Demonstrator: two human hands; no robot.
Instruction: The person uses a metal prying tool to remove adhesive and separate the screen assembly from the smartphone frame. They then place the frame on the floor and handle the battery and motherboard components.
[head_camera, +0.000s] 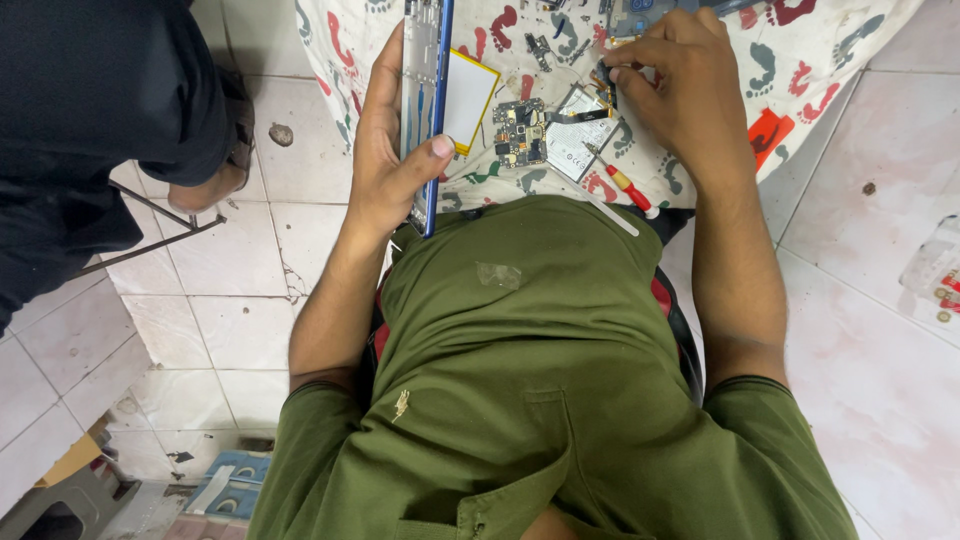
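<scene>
Left hand (385, 165) raised, gripping phone frame (425, 90)

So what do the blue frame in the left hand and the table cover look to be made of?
Blue phone frame: probably glossy plastic or coated metal, given its thin rigid edge with a sheen. Table cover: likely soft fabric or thin vinyl; it drapes over the edge, printed with footprints.

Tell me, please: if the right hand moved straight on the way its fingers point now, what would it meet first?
The right hand points toward the small black part at its fingertips, which it seems to pinch already. Beyond that, probably the green circuit board on the patterned cloth, though depth is unclear.
</scene>
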